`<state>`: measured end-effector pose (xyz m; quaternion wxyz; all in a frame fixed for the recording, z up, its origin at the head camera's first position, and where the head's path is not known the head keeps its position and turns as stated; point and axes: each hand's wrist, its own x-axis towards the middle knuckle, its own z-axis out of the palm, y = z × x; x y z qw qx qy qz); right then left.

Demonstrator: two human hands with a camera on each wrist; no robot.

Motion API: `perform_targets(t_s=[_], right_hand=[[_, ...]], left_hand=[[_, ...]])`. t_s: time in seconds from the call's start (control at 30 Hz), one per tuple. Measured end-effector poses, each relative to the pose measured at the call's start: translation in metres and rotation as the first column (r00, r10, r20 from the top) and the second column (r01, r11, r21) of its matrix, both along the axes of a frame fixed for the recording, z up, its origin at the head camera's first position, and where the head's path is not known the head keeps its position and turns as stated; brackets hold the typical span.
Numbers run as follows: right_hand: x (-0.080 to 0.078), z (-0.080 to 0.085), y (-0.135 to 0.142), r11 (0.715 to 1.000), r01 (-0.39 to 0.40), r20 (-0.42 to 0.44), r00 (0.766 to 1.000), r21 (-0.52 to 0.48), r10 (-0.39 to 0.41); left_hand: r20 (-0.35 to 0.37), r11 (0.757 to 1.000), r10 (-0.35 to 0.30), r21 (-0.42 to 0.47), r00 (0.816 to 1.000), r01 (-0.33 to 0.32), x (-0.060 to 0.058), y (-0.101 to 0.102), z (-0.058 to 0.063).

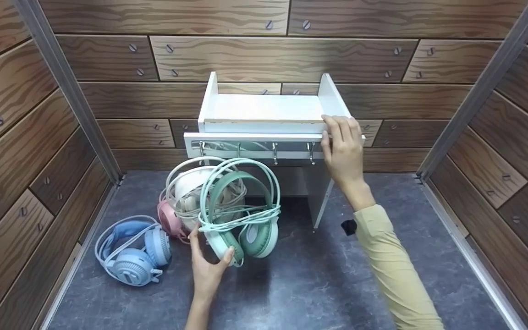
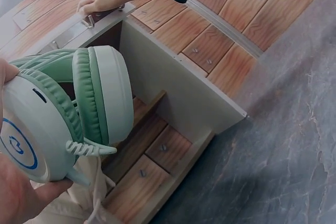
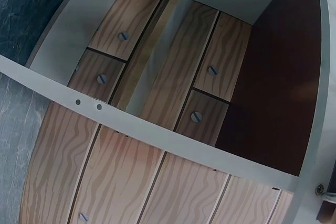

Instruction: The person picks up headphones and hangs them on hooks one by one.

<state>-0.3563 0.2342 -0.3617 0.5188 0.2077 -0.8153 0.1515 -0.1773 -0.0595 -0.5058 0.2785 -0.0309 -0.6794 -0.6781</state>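
Observation:
Green-and-white headphones (image 1: 264, 238) hang from my left hand (image 1: 206, 277), which grips one ear cup between thumb and fingers. Their pale green cable is wound across the headband, which overlaps the hook rail (image 1: 255, 137) in the head view. A small microphone arm (image 2: 89, 148) juts from the held cup in the left wrist view. My right hand (image 1: 347, 153) holds the right end of the rail, fingers over its top edge. White headphones (image 1: 193, 183) are at the rail's left end, partly behind the green pair. The right wrist view does not show the right hand.
The rail belongs to a white shelf unit (image 1: 264, 107) with several metal hooks (image 1: 275, 153). Pink headphones (image 1: 170, 220) are partly hidden behind the white pair. Blue headphones (image 1: 131, 259) lie on the dark floor at left. Wood-patterned walls (image 1: 282, 59) enclose the space.

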Motion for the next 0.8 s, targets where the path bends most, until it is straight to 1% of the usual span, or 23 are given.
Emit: perform_targets(t_s=[0.23, 0.5, 0.7, 0.8], right_hand=[[0.001, 0.000, 0.000, 1.000, 0.009, 0.002, 1.000, -0.002, -0.009], [0.000, -0.001, 0.000, 1.000, 0.007, -0.003, 1.000, -0.003, -0.007], [0.000, 0.000, 0.000, 1.000, 0.004, -0.003, 1.000, -0.003, -0.004], [0.000, 0.000, 0.000, 1.000, 0.001, -0.001, 1.000, -0.006, -0.001]], left_hand=[[0.016, 1.000, -0.003, -0.003, 1.000, 0.003, -0.003, 0.005, -0.005], [0.079, 1.000, -0.007, -0.008, 0.997, 0.007, -0.006, 0.009, -0.007], [0.062, 1.000, -0.027, 0.010, 0.998, 0.026, -0.010, 0.010, -0.010], [0.064, 1.000, -0.030, 0.006, 0.997, 0.030, -0.012, 0.011, -0.011]])
